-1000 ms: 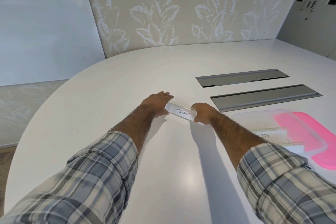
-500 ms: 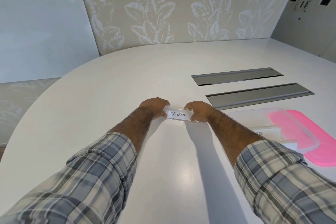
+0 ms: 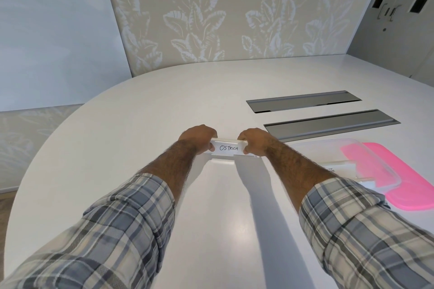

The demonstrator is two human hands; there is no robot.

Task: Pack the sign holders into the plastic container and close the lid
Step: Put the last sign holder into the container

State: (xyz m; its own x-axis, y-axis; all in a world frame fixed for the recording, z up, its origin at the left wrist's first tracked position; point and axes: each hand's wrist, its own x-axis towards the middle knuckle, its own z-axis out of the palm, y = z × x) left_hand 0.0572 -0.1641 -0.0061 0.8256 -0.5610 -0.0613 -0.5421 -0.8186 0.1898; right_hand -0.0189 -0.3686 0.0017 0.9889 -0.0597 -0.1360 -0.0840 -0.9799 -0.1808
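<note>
1. Both-handed grip: left hand (image 3: 199, 137) and right hand (image 3: 252, 139) clenched on opposite ends of the "OSTRICH" sign holder (image 3: 229, 148), just above the tabletop (image 3: 164, 105).
2. Plastic container (image 3: 347, 145) open at right, another holder inside, pink lid (image 3: 413, 185) beside and partly under it.
3. Risk: slick acrylic slipping from the pinching fingertips (image 3: 212, 148) during the carry rightward, or clipping the container rim.

Both forearms are bare below rolled-up grey, blue and cream plaid sleeves (image 3: 131, 223).
</note>
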